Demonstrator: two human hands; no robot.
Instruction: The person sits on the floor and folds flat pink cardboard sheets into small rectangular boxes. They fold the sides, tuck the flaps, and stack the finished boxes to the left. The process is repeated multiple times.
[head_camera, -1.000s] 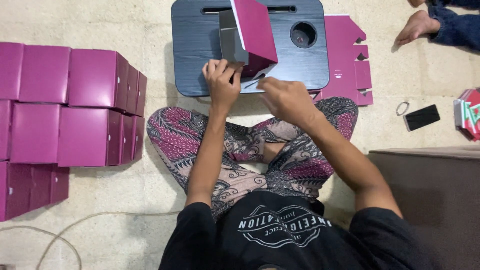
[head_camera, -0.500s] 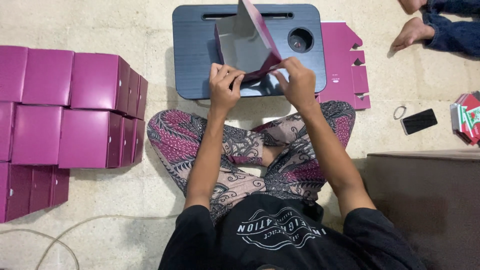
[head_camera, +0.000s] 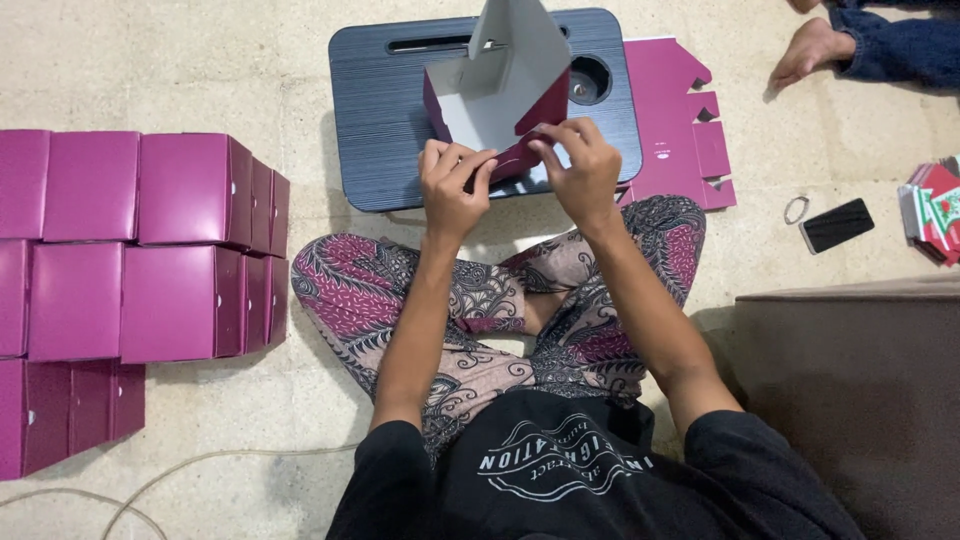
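Your half-folded magenta box stands on the dark lap tray, inside facing you. Your left hand and right hand each pinch a near flap closed, steadying it. Finished boxes sit stacked left; flat blanks lie right.

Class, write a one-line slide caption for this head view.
Seated cross-legged, left hand and right hand fold a magenta box over a lap desk.

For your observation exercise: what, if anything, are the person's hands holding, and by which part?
Both hands, left and right, hold a half-folded magenta cardboard box by the flaps along its near bottom edge, over the dark lap desk.
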